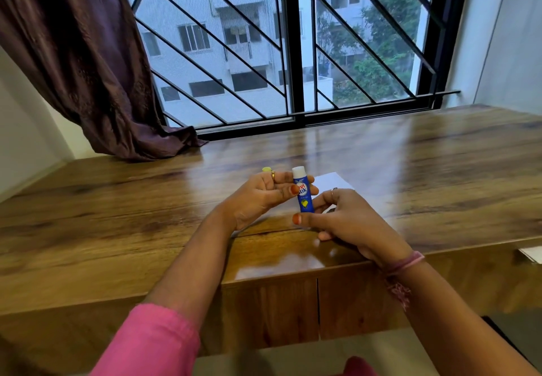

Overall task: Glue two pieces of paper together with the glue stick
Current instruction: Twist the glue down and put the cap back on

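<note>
A blue glue stick (pixel 303 192) stands upright above the wooden table, its white glue tip uncovered. My left hand (pixel 264 196) grips its upper body between thumb and fingers. My right hand (pixel 349 217) holds its bottom end with thumb and fingers curled round the base. A yellow cap (pixel 266 169) shows just behind my left fingers; whether it lies on the table or is held I cannot tell. A white sheet of paper (pixel 334 182) lies flat on the table behind my right hand, largely hidden by it.
The wooden table (pixel 146 214) runs wide to both sides under a barred window (pixel 293 52). A purple curtain (pixel 96 67) drapes onto its far left corner. Another white paper edge (pixel 531 254) shows at the right, by the table's front edge.
</note>
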A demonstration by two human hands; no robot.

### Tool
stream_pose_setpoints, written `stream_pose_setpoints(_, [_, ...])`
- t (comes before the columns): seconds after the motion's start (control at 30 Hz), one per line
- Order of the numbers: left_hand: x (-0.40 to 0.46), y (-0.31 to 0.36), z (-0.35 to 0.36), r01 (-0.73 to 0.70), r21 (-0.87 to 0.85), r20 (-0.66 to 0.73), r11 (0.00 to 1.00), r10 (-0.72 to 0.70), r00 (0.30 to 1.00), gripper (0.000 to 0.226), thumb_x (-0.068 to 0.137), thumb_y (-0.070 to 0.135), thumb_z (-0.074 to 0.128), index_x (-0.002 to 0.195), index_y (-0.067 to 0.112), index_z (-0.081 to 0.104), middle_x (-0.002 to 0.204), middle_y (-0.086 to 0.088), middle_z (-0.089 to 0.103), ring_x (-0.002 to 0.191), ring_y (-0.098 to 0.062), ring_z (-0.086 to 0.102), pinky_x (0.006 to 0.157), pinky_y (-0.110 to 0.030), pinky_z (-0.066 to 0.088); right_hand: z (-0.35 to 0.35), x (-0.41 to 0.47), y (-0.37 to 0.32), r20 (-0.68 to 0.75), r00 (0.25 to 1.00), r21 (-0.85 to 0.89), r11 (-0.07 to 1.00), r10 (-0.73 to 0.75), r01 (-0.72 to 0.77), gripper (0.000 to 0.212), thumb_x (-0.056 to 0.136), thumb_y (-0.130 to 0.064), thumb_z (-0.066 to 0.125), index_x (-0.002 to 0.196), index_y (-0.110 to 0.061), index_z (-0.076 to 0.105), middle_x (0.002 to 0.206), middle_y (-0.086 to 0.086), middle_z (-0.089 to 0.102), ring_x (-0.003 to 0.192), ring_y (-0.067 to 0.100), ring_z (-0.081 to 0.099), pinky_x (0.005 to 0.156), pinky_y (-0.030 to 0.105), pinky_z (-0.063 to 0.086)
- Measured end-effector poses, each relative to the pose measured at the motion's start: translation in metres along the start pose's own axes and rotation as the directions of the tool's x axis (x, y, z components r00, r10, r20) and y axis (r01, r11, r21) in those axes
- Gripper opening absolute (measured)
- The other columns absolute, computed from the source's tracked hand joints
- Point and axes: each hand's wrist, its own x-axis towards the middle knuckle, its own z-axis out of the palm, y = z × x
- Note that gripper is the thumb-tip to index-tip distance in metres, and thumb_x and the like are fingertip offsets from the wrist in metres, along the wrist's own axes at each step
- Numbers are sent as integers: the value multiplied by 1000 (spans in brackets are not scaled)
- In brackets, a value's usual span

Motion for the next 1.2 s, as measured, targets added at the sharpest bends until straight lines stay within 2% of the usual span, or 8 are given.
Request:
stream_pose_setpoints(0.2, [0, 2, -1, -5, -41, -7, 999, 5, 1000, 28, 85, 28, 60, 110, 27, 71, 113, -2, 70, 117, -15, 59, 97, -22, 44, 0, -3, -2, 1, 1000, -1, 1000, -21, 21, 43, 61, -38, 86, 88, -14, 64, 72, -3, 65, 53, 2, 63, 48, 16, 49])
stream_pose_setpoints(0.3, [0, 0, -3, -5, -46, -19, 999, 5, 1000, 27, 86, 25, 59, 111, 24, 70, 113, -3, 70, 116, -16, 59, 97, -22, 44, -2, -4, -3, 93, 996, 73, 997, -3, -4, 30, 73, -26, 79, 98, -13, 68, 73, 0, 66, 56, 1, 63, 52, 15, 51])
stream_pose_setpoints(0.4, [-1, 0, -3, -11, -25, -2, 1000, 11, 1000, 27, 89, 22, 56, 114, 22, 67, 113, -2, 70, 116, -14, 59, 93, -20, 45, -3, -4, -3, 85, 996, 92, 996, -1, -7, 16, 75, -19, 78, 88, -15, 70, 63, -2, 66, 52, -1, 62, 49, 13, 49])
stream_pose_setpoints(0.6, [0, 1, 0, -14, -15, -1, 1000, 14, 1000, 28, 89, 18, 55, 115, 19, 64, 113, -2, 70, 117, -15, 58, 93, -20, 45, 1, 0, -1, -59, 998, -86, 996, -19, 14, 44, 55, -37, 89, 81, -16, 60, 59, -7, 59, 41, 4, 56, 41, 14, 42])
stream_pose_setpoints(0.73, [0, 2, 0, -21, -31, -11, 999, 20, 1000, 28, 87, 22, 57, 113, 21, 66, 111, -2, 71, 115, -15, 60, 93, -21, 45, -1, -1, -2, 59, 998, -10, 1000, -18, 19, 44, 62, -40, 85, 92, -16, 62, 73, -1, 66, 50, 1, 60, 48, 15, 49])
stream_pose_setpoints(0.83, [-1, 3, -1, -15, -19, -11, 1000, 14, 1000, 29, 86, 23, 57, 115, 18, 64, 110, -1, 71, 114, -14, 60, 93, -20, 45, -3, -1, -1, 153, 988, 83, 996, -3, -10, 31, 74, -27, 78, 99, -13, 66, 61, -4, 66, 50, 2, 57, 49, 15, 51])
stream_pose_setpoints(0.93, [-1, 3, 0, -11, 5, -6, 1000, 11, 1000, 29, 87, 21, 55, 115, 17, 62, 110, 1, 71, 114, -12, 60, 93, -19, 45, -3, 0, -1, 100, 995, 72, 997, -4, -4, 19, 74, -23, 78, 89, -14, 69, 53, -8, 64, 42, 0, 52, 42, 12, 44])
stream_pose_setpoints(1.2, [1, 2, 3, -12, -12, -3, 1000, 12, 1000, 27, 87, 25, 59, 111, 25, 69, 112, -1, 70, 117, -15, 58, 94, -20, 44, 2, 0, 4, -59, 997, -130, 990, -58, 50, 49, 53, -51, 85, 79, -20, 59, 46, -13, 59, 40, 5, 55, 42, 20, 43])
